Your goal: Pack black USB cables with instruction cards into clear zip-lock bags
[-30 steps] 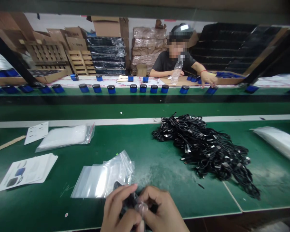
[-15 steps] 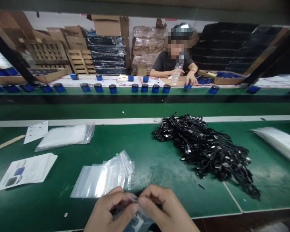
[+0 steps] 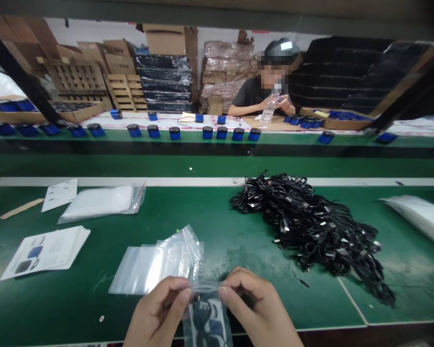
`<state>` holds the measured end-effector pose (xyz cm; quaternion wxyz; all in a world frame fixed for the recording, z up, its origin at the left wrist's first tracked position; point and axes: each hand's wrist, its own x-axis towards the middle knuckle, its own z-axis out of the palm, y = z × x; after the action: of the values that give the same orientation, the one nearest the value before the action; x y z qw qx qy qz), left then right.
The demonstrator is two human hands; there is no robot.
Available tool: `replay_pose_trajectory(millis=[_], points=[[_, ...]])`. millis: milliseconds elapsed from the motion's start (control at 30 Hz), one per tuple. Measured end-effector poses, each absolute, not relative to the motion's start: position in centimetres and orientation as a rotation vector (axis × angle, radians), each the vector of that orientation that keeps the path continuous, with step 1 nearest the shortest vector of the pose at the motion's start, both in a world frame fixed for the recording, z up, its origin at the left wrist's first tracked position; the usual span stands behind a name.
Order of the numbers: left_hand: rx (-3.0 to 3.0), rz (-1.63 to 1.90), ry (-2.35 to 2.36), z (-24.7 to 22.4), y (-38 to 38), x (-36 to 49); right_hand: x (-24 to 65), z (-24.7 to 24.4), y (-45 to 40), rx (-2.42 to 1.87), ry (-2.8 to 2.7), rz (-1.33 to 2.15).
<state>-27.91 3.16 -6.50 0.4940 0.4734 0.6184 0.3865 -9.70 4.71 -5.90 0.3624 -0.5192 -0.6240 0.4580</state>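
A clear zip bag (image 3: 207,322) hangs upright between my hands near the table's front edge. Inside it show a coiled black cable and a printed leaflet. My left hand (image 3: 164,308) pinches the top left corner of the bag between thumb and fingers. At the opposite top corner, my right hand (image 3: 255,306) pinches the zip edge the same way. Just beyond my left hand lies a loose fan of empty zip bags (image 3: 144,270). A tangled heap of black cables (image 3: 311,226) spreads over the table to the right.
Printed leaflets (image 3: 45,253) are stacked at left, near a packed bag (image 3: 101,202) and a wooden strip (image 3: 21,208). Another plastic pack (image 3: 419,217) lies far right. Blue cylinders (image 3: 174,133) line the raised ledge, where a person (image 3: 253,99) sits beside a bottle (image 3: 269,111).
My hands have moved apart along the bag's top edge, leaving the bag spread flat with its contents showing. The person opposite has lifted a hand from the ledge, and a blue cylinder there is gone.
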Motion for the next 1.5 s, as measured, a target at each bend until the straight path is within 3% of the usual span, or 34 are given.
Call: replay_pose_trajectory(millis=[433, 633, 1500], points=[[1.427, 1.021, 1.536, -7.4, 3.0, -28.0, -10.0, -6.0, 4.7, -1.224, -1.666, 1.158], [1.631, 0.828, 1.396, -7.4, 3.4, -28.7, -10.3, -5.8, 4.7, -1.241, -1.655, 1.133], [1.679, 0.880, 1.395, -7.8, 2.6, -27.9, -11.4, -7.4, 4.1, -1.286, -1.821, 1.056]])
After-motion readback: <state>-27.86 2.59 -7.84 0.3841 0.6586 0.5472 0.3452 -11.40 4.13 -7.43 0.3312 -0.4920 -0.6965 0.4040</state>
